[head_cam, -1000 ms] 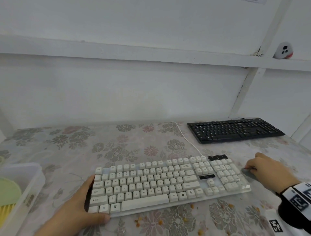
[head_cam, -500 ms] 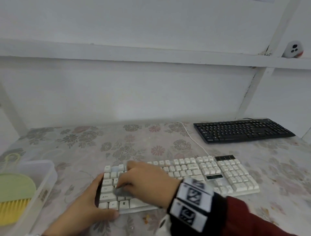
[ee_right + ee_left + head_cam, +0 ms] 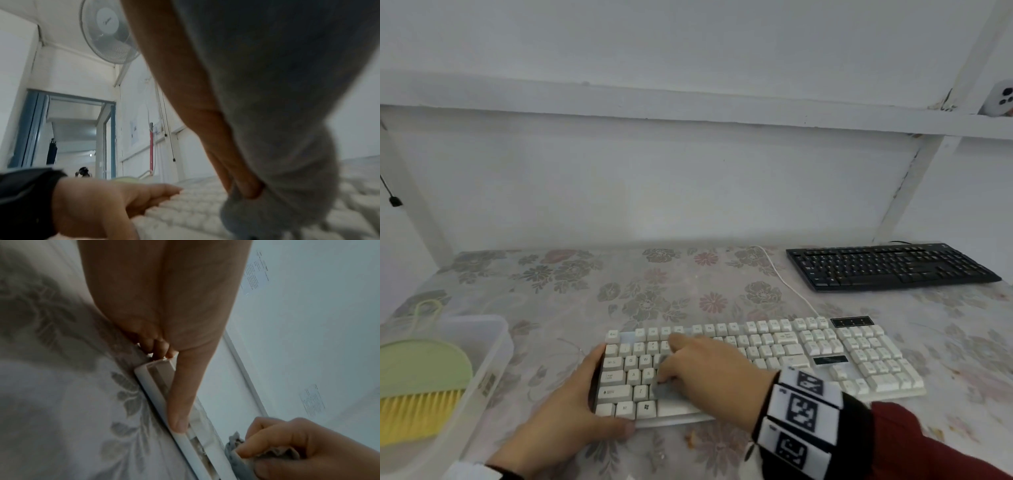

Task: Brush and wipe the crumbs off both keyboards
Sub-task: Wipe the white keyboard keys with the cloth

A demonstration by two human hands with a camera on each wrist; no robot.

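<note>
Near the front edge of the worktop (image 3: 722,284) lies the white keyboard (image 3: 825,356), and my right hand (image 3: 709,370) bears down on its left-hand keys with a grey cloth (image 3: 666,389) bunched under it, my fingers (image 3: 265,446) curled round the folds and pinching them fast. My left hand (image 3: 565,414) steadies the keyboard's left end, thumb (image 3: 180,399) laid along the front rim, the other fingers tucked round the side edge. To wipe well, I judge I should keep that brace firm so the board does not slide, press lightly enough that the keys do not catch the cloth, and draw it in straight rows toward one edge, so crumbs leave the board instead of dropping between keys. Well apart, at the far right, the black keyboard (image 3: 890,265) waits its turn. Off to my left, a green brush (image 3: 421,387) with yellow bristles rests in a clear plastic tub (image 3: 493,346).
</note>
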